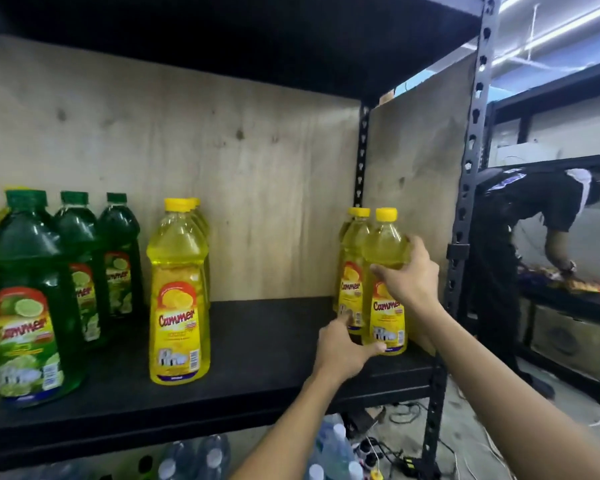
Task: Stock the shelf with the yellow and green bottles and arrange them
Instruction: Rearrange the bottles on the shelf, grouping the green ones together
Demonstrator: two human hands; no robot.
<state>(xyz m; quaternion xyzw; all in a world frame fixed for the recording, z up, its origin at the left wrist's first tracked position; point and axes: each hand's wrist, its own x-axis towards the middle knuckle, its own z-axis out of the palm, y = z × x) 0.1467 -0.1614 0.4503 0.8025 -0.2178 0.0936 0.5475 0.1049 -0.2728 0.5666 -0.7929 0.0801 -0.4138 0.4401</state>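
At the right of the frame, the right hand (411,271) has its grip closed around the shoulder of the front yellow bottle (386,282), which stands upright on the black shelf (264,341) near its right end. The left hand (343,348) reaches in lower down, thumb against the base of that same bottle and fingers spread toward the yellow bottle behind it (351,271); its grip is loose, and whether it actually holds either bottle is hard to tell from this angle. A further yellow cap shows behind those two. In the middle of the frame a second row of yellow bottles (178,292) runs front to back, well apart from the right-hand group. At the left a row of three green bottles (32,299) stands upright, with more yellow bottles cut off by the left edge. Plywood panels (222,161) back the shelf.
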